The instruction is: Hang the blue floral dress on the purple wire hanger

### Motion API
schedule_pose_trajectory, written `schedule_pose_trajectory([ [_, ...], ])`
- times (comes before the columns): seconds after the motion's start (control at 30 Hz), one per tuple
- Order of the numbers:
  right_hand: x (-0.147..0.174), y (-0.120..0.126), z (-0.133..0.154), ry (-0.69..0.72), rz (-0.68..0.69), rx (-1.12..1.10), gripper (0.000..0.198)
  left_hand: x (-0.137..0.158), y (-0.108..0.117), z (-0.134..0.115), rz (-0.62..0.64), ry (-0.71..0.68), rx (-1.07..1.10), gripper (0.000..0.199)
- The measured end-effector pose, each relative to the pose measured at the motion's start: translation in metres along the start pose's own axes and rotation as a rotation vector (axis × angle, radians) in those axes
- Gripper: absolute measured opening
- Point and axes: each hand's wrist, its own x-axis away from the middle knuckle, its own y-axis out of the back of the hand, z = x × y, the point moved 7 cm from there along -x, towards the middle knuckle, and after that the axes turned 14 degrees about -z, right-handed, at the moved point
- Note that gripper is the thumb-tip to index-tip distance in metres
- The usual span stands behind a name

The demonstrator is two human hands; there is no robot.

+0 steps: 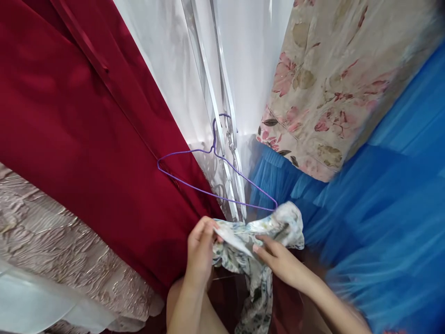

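Note:
A white garment with a blue and green floral print is bunched between my hands and hangs down at the bottom centre. My left hand pinches its upper left part, beside a pale folded flap. My right hand is at the middle of the cloth, with thumb and finger closed on it. Just above, a purple hanger hangs tilted by its hook. Its right end meets the puffed part of the garment; whether it is inside the cloth is hidden.
Two white rails run up behind the hanger. Long clothes hang close on both sides: a dark red one and a textured pink one at left, a cream floral one and blue tulle at right. White cloth hangs at the back.

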Motion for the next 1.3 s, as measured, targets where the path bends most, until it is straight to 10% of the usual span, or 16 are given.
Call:
schedule_pose_trajectory([
  [0.17,0.023,-0.016,0.037,-0.212,0.329,-0.482,0.07,0.072,-0.068,-0.01,0.573,-0.168,-0.491,0.021],
  [0.3,0.04,-0.019,0.051,-0.399,0.536,-0.828,0.064,0.068,-0.061,-0.024,0.49,-0.415,-0.664,0.037],
  [0.43,0.055,0.013,0.075,-0.107,0.699,-0.482,0.029,0.066,-0.044,0.008,0.671,-0.096,-0.495,0.052],
  [0.53,0.048,0.061,0.098,0.095,0.497,-0.116,0.006,0.093,-0.036,0.048,0.837,0.256,-0.376,0.045],
  [0.63,0.024,0.113,0.133,0.288,0.175,0.096,0.01,0.096,-0.024,0.063,0.672,0.318,-0.351,0.048],
  [0.77,-0.021,0.14,0.174,0.597,-0.128,0.075,0.011,0.062,-0.004,0.03,0.343,0.171,-0.358,0.03],
  [0.87,-0.061,0.118,0.176,0.535,-0.06,-0.162,0.017,0.032,0.013,-0.009,0.222,0.117,-0.277,0.023],
  [1.0,-0.086,0.081,0.165,0.244,0.166,-0.449,0.026,-0.002,0.036,-0.047,0.345,0.049,-0.366,0.017],
  [1.17,-0.084,0.088,0.167,0.191,0.182,-0.462,0.034,-0.067,0.069,-0.077,0.508,-0.427,-1.149,0.013],
  [1.3,-0.082,0.092,0.17,0.183,0.162,-0.458,0.032,-0.135,0.076,-0.104,0.355,-0.629,-1.368,0.02],
])
